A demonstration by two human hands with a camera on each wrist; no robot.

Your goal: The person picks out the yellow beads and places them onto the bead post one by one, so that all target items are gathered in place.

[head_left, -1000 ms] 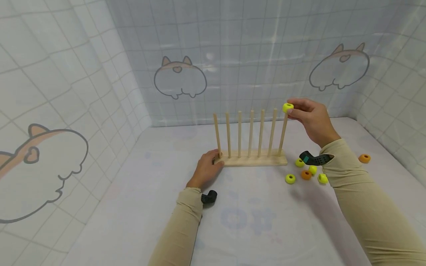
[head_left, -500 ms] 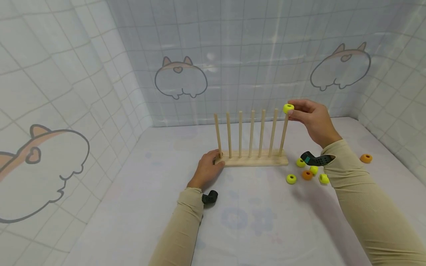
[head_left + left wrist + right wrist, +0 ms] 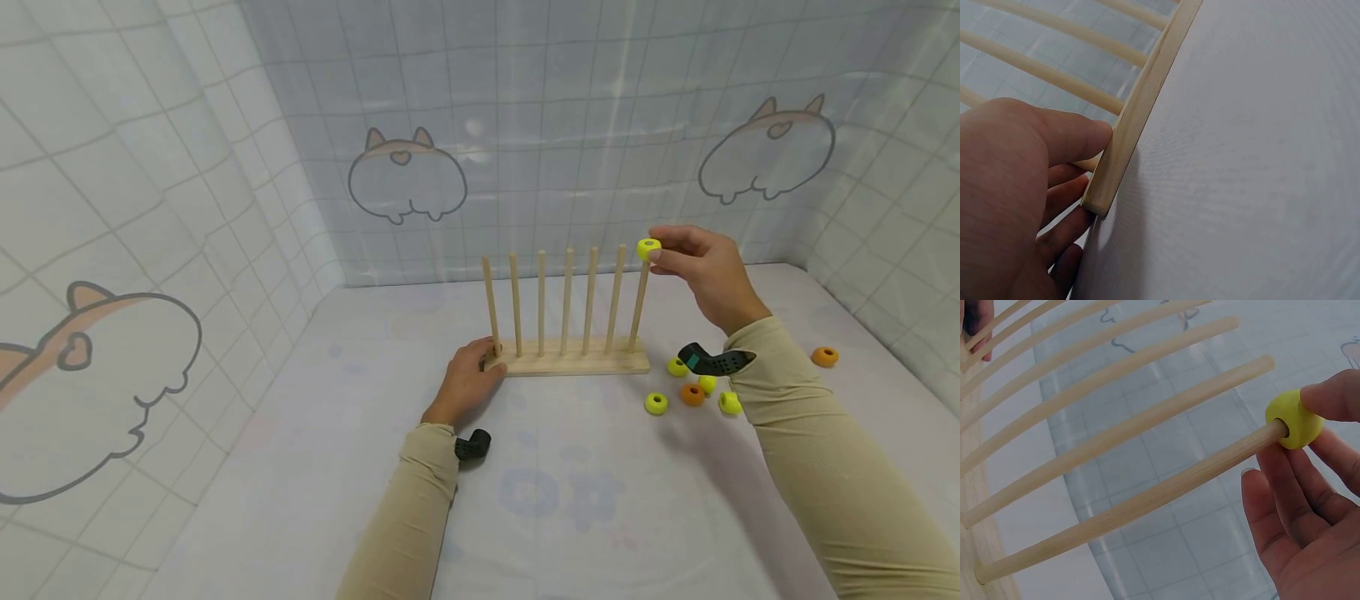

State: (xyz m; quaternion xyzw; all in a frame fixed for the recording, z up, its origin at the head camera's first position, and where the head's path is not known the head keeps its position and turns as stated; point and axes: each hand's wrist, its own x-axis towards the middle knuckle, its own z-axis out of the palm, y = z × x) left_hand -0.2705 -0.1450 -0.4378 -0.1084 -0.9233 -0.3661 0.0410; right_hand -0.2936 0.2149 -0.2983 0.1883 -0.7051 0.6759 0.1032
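Note:
A wooden rack [image 3: 566, 363] with several upright pegs stands on the table. My left hand [image 3: 470, 382] grips the left end of its base, thumb [image 3: 1079, 134] on the near side and the other fingers behind and under the end. At the rack's right end, my right hand [image 3: 701, 271] pinches a yellow bead [image 3: 648, 249] between thumb and fingers. In the right wrist view the tip of the rightmost peg [image 3: 1147, 497] sits inside the hole of the yellow bead [image 3: 1294, 419]. The other pegs carry no beads.
Several loose yellow beads [image 3: 656, 404] and an orange bead [image 3: 692, 394] lie right of the rack, below the right wrist. Another orange bead [image 3: 825, 357] lies farther right. A tiled-pattern sheet [image 3: 525, 125] rises behind the rack and at both sides.
My right hand has lowered the yellow bead slightly, from resting at the peg's top to having the tip inside its hole. My left hand keeps its grip on the base.

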